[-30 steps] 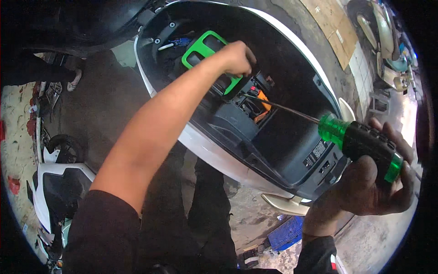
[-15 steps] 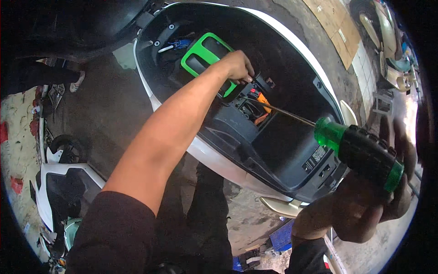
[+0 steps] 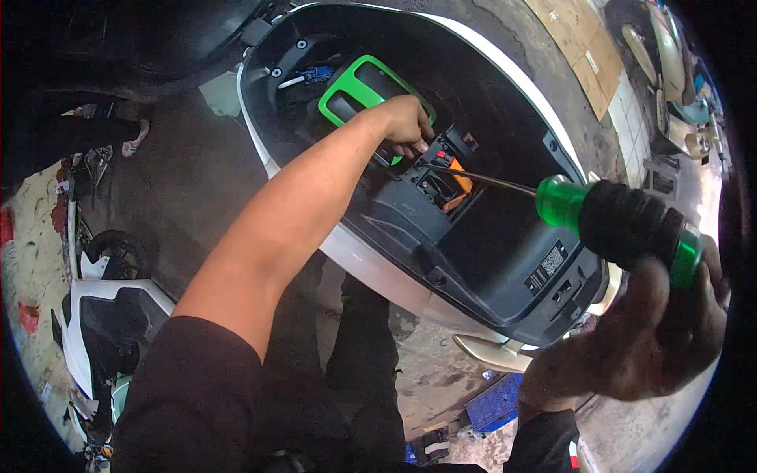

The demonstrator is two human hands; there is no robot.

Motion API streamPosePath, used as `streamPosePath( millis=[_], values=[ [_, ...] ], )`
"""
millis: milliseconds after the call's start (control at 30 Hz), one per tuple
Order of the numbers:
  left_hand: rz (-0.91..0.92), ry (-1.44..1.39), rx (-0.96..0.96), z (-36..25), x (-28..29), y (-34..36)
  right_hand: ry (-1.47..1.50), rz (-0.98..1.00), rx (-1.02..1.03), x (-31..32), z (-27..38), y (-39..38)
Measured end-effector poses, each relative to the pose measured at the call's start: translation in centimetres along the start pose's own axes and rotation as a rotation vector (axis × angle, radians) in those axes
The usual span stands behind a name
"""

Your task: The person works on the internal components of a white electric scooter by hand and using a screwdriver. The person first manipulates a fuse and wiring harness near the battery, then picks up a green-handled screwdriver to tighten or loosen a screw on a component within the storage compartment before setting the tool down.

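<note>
My right hand grips the end of a screwdriver with a green and black handle. Its long shaft slopes left into an opening in the black under-seat storage box of a white scooter. Beside the shaft's tip, my left hand is closed, thumb and fingers bent together; whatever they pinch is hidden. Orange and red parts show in the opening. Partly under my left hand lies a green-framed black piece, and beyond it a blue-handled tool rests in the box.
The raised seat fills the upper left. A gold-coloured grab handle sticks out at the scooter's near side. Another white scooter body stands at the left, with a blue crate on the floor near me. Cardboard lies beyond the box.
My right hand has shifted and changed its hold on the handle, which has moved slightly left. The left hand stays beside the tip, its fingers slightly shifted.
</note>
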State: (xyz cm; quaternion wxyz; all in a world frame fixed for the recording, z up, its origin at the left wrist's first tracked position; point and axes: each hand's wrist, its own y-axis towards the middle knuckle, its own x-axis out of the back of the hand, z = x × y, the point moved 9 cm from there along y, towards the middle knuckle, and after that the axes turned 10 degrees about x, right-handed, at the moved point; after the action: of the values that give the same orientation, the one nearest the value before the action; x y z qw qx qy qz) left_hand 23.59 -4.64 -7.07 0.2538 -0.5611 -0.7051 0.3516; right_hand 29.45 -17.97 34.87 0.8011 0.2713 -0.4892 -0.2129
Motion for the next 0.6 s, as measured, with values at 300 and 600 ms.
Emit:
streamPosePath(
  millis=[300,600],
  values=[
    [-0.004,0.001,-0.038,0.4,0.3,-0.5,0.122,0.104,0.051,-2.5,1.5,0.1],
    [-0.027,0.056,-0.055,-0.4,0.1,-0.6,0.196,0.069,0.05,-3.0,2.1,-0.1]
  ],
)
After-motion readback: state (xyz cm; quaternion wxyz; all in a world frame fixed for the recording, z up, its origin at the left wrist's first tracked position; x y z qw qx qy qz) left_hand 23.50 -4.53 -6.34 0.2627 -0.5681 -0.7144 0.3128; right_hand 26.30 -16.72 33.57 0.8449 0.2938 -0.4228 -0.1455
